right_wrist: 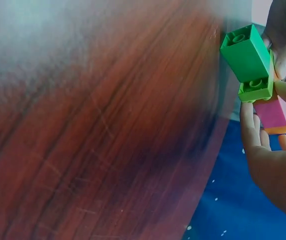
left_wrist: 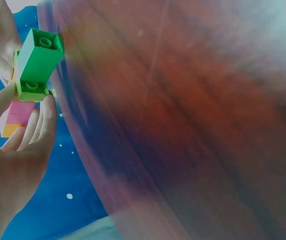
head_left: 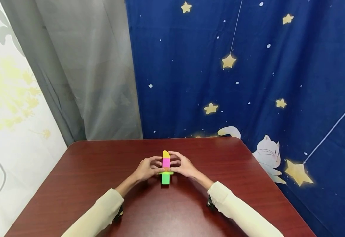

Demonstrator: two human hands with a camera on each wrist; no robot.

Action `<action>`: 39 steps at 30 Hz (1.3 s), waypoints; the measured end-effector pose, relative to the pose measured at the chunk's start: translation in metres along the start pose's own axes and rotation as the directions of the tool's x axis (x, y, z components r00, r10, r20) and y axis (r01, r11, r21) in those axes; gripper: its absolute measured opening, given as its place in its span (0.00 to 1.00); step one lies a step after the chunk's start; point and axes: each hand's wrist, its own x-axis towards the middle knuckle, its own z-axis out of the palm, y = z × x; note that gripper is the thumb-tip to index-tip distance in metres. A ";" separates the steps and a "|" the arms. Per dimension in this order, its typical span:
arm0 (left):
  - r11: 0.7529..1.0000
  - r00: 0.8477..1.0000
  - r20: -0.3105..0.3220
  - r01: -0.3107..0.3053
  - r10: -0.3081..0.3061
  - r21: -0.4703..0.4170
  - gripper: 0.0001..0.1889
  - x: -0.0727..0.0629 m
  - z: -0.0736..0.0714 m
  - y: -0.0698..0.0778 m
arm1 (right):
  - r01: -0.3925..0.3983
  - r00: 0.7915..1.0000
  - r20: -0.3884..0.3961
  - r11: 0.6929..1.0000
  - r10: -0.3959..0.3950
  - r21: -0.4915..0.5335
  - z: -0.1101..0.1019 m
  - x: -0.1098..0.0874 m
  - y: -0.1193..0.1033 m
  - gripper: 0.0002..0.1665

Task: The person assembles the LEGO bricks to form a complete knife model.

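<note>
Both hands hold one sword-shaped stack of toy building bricks (head_left: 166, 162) over the middle of the table. Its green brick (left_wrist: 37, 61) points toward the person, joined to a thin lime crosspiece (right_wrist: 256, 91). Beyond that come an orange part, a pink brick (right_wrist: 273, 112) and a yellow rounded tip (head_left: 165, 154). My left hand (head_left: 146, 169) grips the stack from the left, thumb near the crosspiece. From the other side, my right hand (head_left: 186, 167) grips it with thumb and fingers. Hollow brick undersides show in both wrist views.
A reddish-brown wooden table (head_left: 160, 214) with rounded far corners lies under the hands. Behind it hang a grey curtain (head_left: 101, 82) and a blue curtain (head_left: 184, 65) with stars and a cat. A white patterned cloth (head_left: 12, 131) is at the left.
</note>
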 end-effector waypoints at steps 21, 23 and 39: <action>0.986 0.986 -0.024 0.166 -0.166 -0.027 0.26 0.012 0.000 -0.013 | -0.179 0.984 0.022 0.962 0.178 0.206 0.007 0.020 0.023 0.35; 0.986 0.986 -0.025 0.163 -0.163 -0.023 0.26 0.011 0.000 -0.014 | -0.184 0.983 0.019 0.961 0.184 0.209 0.008 0.020 0.024 0.35; 0.982 0.989 -0.088 0.134 -0.123 0.131 0.23 0.006 -0.014 -0.013 | -0.116 0.989 -0.100 0.992 0.111 -0.043 -0.008 0.011 0.026 0.33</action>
